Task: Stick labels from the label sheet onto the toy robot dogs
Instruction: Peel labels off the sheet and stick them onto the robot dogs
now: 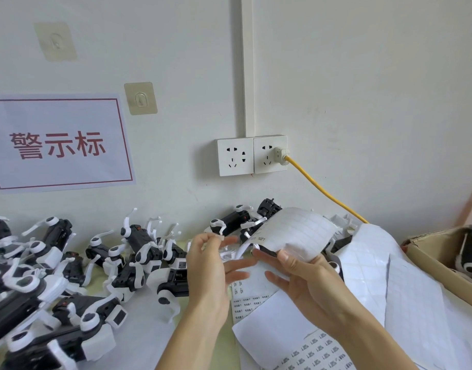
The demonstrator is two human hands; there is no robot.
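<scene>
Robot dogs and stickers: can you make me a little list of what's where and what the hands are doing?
dogs: black and white pile on the left, more by the wall
left hand: pinches a small label at its fingertips
right hand: grips a curled label sheet
used sheets: heaped on the right
box: cardboard, far right, holds more dogs
cable: yellow, plugged into the wall socket

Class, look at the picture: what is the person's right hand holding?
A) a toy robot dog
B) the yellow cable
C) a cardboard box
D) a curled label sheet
D: the right hand grips a curled label sheet by its lower edge, above the table, while the toy robot dogs lie to the left and the yellow cable hangs from the wall socket untouched.
</scene>
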